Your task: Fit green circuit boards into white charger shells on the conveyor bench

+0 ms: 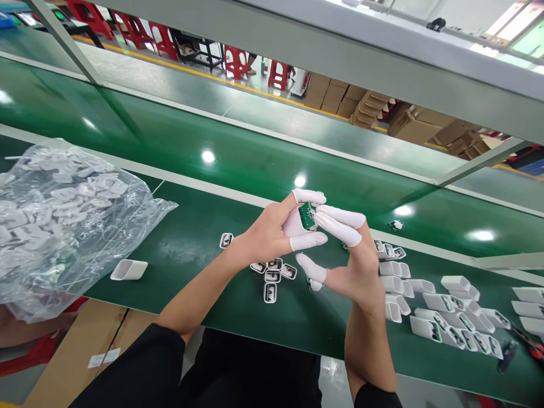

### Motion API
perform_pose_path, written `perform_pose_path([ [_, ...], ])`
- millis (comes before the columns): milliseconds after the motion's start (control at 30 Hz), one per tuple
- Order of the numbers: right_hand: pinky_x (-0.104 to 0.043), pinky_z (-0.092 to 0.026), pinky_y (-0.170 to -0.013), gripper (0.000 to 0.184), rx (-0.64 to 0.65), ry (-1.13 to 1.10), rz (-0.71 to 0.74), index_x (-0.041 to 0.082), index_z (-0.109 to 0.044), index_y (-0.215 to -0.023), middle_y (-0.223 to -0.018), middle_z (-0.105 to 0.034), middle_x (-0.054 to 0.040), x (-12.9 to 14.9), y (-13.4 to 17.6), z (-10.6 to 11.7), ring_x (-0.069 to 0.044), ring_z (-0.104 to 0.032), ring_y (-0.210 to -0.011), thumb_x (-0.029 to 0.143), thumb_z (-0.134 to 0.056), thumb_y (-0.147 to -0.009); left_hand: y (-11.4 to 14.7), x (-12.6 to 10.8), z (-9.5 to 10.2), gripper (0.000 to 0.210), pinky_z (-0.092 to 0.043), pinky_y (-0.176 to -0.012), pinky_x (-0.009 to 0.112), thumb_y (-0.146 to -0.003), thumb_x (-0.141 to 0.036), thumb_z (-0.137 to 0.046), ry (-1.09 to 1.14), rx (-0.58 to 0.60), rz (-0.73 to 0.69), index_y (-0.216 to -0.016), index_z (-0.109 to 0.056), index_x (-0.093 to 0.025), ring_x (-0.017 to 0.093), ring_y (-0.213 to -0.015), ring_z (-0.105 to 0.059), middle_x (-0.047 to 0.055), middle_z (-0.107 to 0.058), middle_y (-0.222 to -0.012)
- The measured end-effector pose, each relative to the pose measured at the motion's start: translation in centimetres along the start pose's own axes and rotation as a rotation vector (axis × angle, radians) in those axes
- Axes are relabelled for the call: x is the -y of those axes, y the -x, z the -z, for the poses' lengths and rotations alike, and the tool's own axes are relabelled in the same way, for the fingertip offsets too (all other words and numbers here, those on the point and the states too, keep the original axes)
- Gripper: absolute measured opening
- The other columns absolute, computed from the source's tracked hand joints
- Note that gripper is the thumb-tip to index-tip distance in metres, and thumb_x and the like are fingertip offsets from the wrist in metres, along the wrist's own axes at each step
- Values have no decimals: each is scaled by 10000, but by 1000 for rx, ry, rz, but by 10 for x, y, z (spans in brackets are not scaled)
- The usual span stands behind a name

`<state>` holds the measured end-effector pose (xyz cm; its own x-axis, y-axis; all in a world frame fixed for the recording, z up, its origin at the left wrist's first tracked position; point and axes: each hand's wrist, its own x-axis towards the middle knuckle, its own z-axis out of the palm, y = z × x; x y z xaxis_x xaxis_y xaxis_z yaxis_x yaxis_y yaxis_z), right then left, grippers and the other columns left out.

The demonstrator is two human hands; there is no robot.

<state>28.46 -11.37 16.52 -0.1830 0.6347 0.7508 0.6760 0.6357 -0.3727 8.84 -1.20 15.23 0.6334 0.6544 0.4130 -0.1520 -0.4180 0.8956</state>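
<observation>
Green table (178,243): white casing (292,225), pinched by left hand (266,229); circuit board (306,216) protruding, seemingly unseated, touched by right hand (361,266), thumb spread; right of white casing, filled casings (423,327).

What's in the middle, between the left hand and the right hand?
In the head view: a green circuit board, against a white case in the left hand; the right hand's fingers reach it.

Black sleeves (140,362), white finger cots (309,242)
</observation>
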Motion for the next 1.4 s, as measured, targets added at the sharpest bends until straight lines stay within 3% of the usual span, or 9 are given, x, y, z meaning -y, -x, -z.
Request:
perform_pose_path([
  [200,-516,-650,-821,827,-115,176,57,425,-638,-1615,-1327,-827,-90,-4,-2,-10,-332,-776,-1058,295,-984,-875,2,0,-10,637,-601,-859,352,-968,-477,-898,7,-72,-5,-1520,-634,-299,217,-934,-701,29,-741,-1096],
  [300,-504,-626,-775,764,-190,146,84,417,-696,-1543,-1218,-835,-81,-11,-1,-10,-320,-749,-973,425,-1005,-845,1,0,-2,813,-626,-855,361,-892,-501,-963,12,23,-57,-1588,-589,-307,228,-955,-717,63,-744,-1177],
  [400,-479,-615,-768,735,-232,-32,13,371,-753,-1476,-1153,-821,-77,-15,-2,-7,-302,-721,-947,488,-1024,-803,1,-1,12,822,-630,-800,334,-826,-457,-1009,8,138,-101,-1544,-637,-309,215,-903,-719,55,-751,-1143],
  [533,-441,-615,-844,556,-169,-376,-219,325,-808,-1357,-1123,-794,-56,-16,-4,-5,-264,-710,-977,469,-992,-853,-2,-1,20,623,-649,-814,318,-848,-378,-999,79,144,-125,-1393,-722,-260,184,-836,-733,39,-787,-1052],
  [800,-415,-580,-918,448,-155,-629,-472,266,-828,-1079,-953,-741,-29,-21,-6,-9,-229,-669,-917,666,-929,-902,-5,9,-15,499,-634,-702,275,-764,-505,-1046,277,-77,-36,-1014,-721,-219,158,-727,-722,-2,-771,-863],
  [1067,-277,-466,-489,579,-174,-986,-685,238,-697,-918,-767,-621,32,-6,-13,-32,-126,-531,-577,729,-970,-779,7,17,-54,511,-551,-463,215,-769,-546,-1036,485,-351,-10,-949,-691,-215,143,-590,-713,9,-792,-850],
  [1233,-286,-499,-517,517,-194,-950,-649,241,-702,-937,-781,-639,34,-17,-12,-32,-127,-536,-581,692,-934,-839,2,22,-51,517,-616,-561,242,-782,-526,-1048,498,-281,36,-989,-686,-221,164,-662,-771,15,-806,-887],
  [1333,-340,-624,-729,469,-275,-722,-586,249,-726,-998,-906,-728,-3,-43,-8,-28,-174,-678,-762,653,-926,-869,-8,27,-34,593,-688,-718,317,-799,-577,-1034,408,-189,148,-1161,-716,-230,192,-796,-816,72,-836,-1118],
  [1400,-397,-657,-920,459,-318,-502,-576,255,-737,-1065,-1047,-788,-40,-67,-2,-26,-219,-758,-962,616,-936,-865,-16,28,-16,651,-706,-832,360,-830,-605,-1007,309,-279,193,-1285,-710,-245,203,-894,-832,101,-813,-1282],
])
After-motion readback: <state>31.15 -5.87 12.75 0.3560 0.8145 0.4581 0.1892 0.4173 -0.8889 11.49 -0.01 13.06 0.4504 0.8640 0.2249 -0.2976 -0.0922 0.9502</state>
